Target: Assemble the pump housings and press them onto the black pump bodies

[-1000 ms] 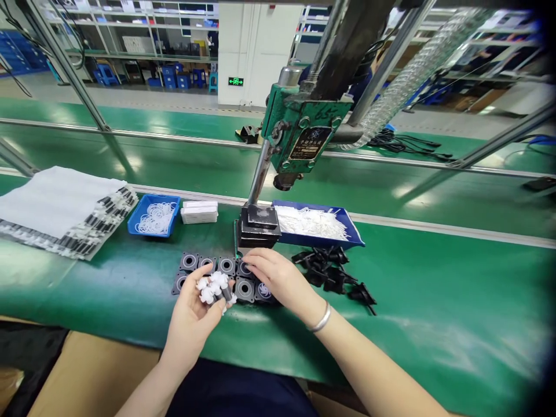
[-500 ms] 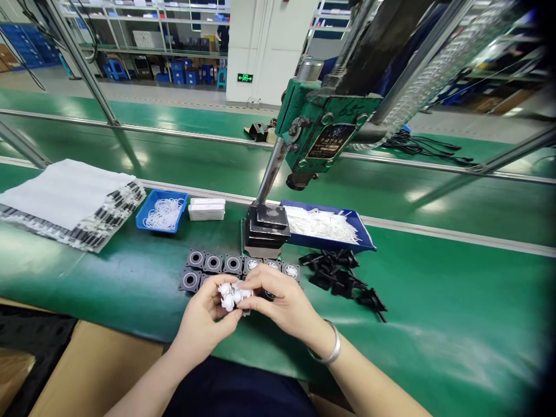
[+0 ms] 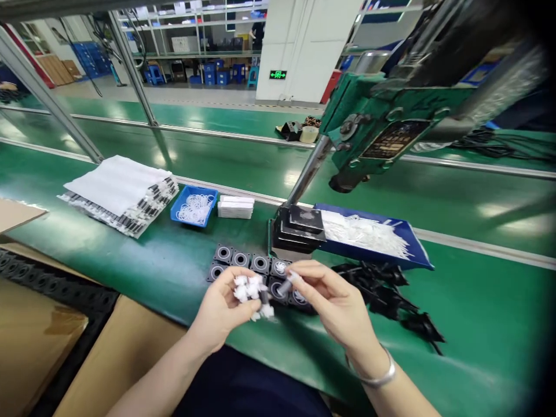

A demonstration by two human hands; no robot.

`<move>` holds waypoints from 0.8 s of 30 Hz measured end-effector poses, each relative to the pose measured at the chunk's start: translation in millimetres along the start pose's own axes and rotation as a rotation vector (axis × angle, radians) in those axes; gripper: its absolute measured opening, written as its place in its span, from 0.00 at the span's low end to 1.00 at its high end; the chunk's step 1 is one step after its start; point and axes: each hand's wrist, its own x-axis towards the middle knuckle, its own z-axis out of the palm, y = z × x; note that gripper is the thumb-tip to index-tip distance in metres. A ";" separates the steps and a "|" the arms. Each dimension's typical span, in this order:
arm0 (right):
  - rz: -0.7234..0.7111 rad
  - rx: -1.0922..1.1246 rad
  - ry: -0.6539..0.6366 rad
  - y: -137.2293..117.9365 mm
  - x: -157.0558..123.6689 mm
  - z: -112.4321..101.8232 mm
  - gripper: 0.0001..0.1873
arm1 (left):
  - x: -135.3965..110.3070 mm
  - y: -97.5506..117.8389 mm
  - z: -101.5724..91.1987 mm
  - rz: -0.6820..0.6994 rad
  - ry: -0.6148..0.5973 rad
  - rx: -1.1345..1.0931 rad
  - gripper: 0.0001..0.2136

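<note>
Head cam: rotors (image 3: 249, 288) being cupped by left hand (image 3: 223, 308), one pinched by right hand (image 3: 343, 304), above glossy benchtop (image 3: 486, 307), exit sign (image 3: 278, 75) glowing.

White pillar (image 3: 282, 52) upper centre, green lit exit sign (image 3: 278, 75) on it. Loaded shelving (image 3: 200, 29) to its left, blue stool (image 3: 154, 74) and blue bins (image 3: 209, 74) below. Grey floor (image 3: 174, 92) behind. Glossy green surface (image 3: 482, 301) across mid-frame, pale light reflections (image 3: 292, 175) on it. Slanted metal post (image 3: 132, 69) upper left. Brown cardboard (image 3: 30, 341) lower left. Upper right blurry, corner dark.
</note>
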 end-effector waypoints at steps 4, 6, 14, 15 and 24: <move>-0.107 -0.325 -0.079 11.1 -4.4 -5.2 0.06 | 1.6 4.1 -8.1 0.054 0.093 0.040 0.23; -0.182 -0.439 -0.132 15.1 -8.5 -4.8 0.08 | 2.6 4.8 -10.4 0.067 0.121 0.066 0.23; -0.279 -0.607 -0.299 -4.0 -5.5 -9.7 0.20 | 0.9 0.4 -8.3 0.085 0.136 0.124 0.21; -0.257 -0.566 -0.279 -8.1 -3.6 -8.9 0.22 | 0.8 -0.6 -7.0 0.084 0.133 0.129 0.20; -0.067 -0.242 -0.350 0.1 -4.2 24.8 0.24 | -0.3 -1.3 0.6 0.042 0.072 0.045 0.17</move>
